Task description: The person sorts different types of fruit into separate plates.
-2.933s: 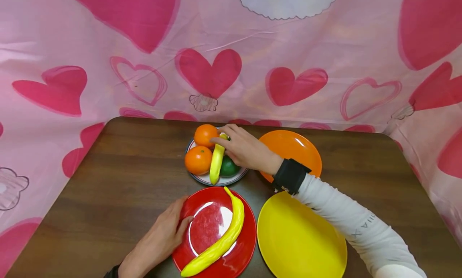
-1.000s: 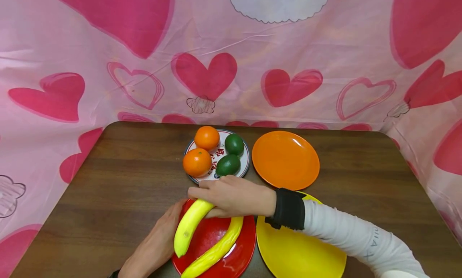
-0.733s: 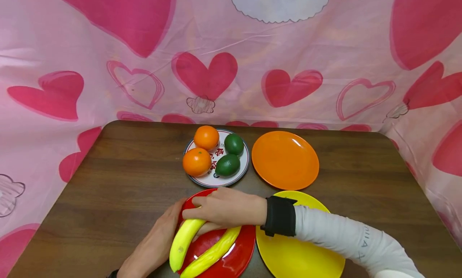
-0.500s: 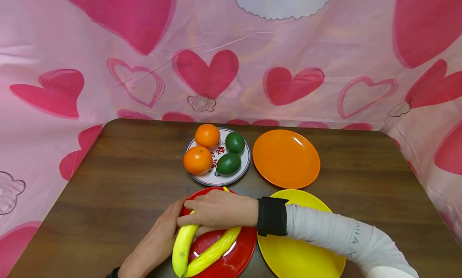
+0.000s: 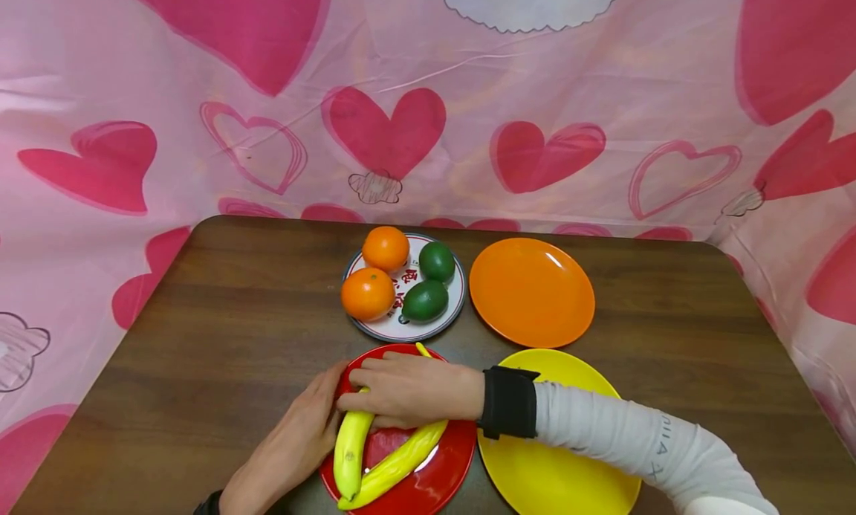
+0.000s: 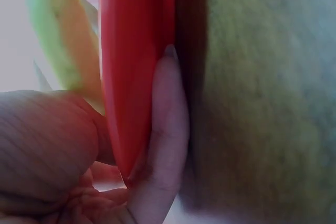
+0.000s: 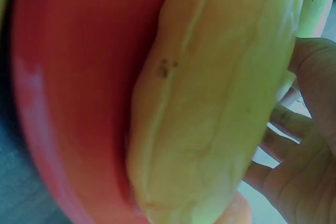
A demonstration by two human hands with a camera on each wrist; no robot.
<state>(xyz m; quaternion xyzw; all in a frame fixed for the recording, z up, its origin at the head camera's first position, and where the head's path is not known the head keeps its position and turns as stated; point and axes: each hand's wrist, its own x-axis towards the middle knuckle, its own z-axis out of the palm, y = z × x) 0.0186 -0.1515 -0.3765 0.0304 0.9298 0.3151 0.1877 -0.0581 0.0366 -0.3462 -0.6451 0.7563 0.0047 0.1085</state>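
In the head view my right hand (image 5: 408, 389) grips the upper end of a yellow banana (image 5: 351, 452) over the left part of the red plate (image 5: 448, 463). The banana's lower tip overlaps the end of a second, longer banana (image 5: 401, 463) that lies across the plate, its middle partly hidden by the hand. My left hand (image 5: 301, 429) holds the plate's left edge. In the left wrist view the red plate (image 6: 131, 66) is pinched, with a finger (image 6: 169, 103) along its underside. The right wrist view shows the longer banana (image 7: 210, 103) close up.
Behind the red plate stands a white patterned plate (image 5: 416, 249) with two oranges (image 5: 368, 294) and two dark green fruits (image 5: 426, 301). An orange plate (image 5: 531, 292) is at the back right. A yellow plate (image 5: 558, 463) sits under my right forearm, on the brown table (image 5: 200, 351).
My right hand has taken the banana from the white plate and brought it over the red plate. In the last half second the banana has shifted slightly right. The left hand keeps its hold.
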